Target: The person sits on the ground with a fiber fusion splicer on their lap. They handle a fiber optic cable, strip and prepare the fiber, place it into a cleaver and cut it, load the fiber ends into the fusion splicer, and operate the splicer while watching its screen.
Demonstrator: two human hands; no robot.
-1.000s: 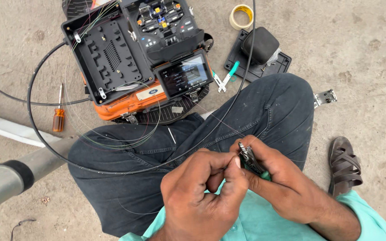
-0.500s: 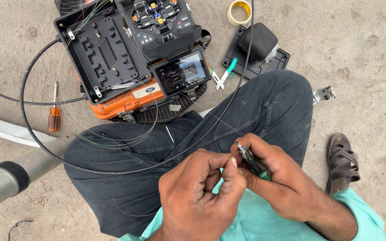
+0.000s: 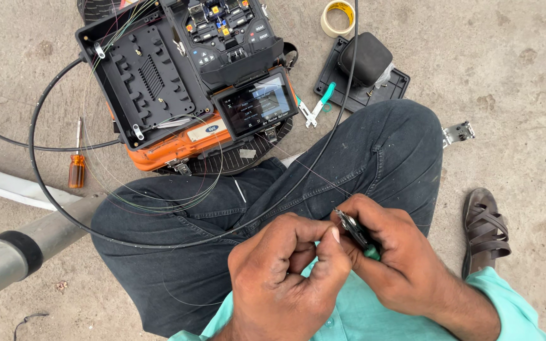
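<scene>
The left hand (image 3: 285, 271) is curled closed just above the lap, its thumb and fingertips pinched together close to the tip of the tool; what it pinches is too thin to see for sure, but a fine fibre strand (image 3: 311, 170) runs from that place up toward the machine. The right hand (image 3: 393, 259) is closed around a small stripping tool (image 3: 356, 231) with dark jaws and green handles, and the two hands touch each other. Compared with half a second ago, the hands keep the same grip and the same place over the dark trousers (image 3: 235, 215); only the view has shifted a little, so the machine sits slightly higher in the picture.

A black cable (image 3: 45, 189) makes a wide loop over the left knee. Farther, on the ground, stands an orange and black fusion splicer (image 3: 222, 69) with its screen (image 3: 257, 104) lit, and thin coloured fibres (image 3: 159, 202) fall from its tray. An orange-handled screwdriver (image 3: 77, 167) lies to the left, a black pouch on a tray (image 3: 364, 60) and a roll of tape (image 3: 339, 16) to the right, and a brown sandal (image 3: 488, 224) lies near the right knee. The surface is bare grey concrete (image 3: 507, 76), outdoors as it seems; a grey pipe (image 3: 14, 252) crosses the lower left corner.
</scene>
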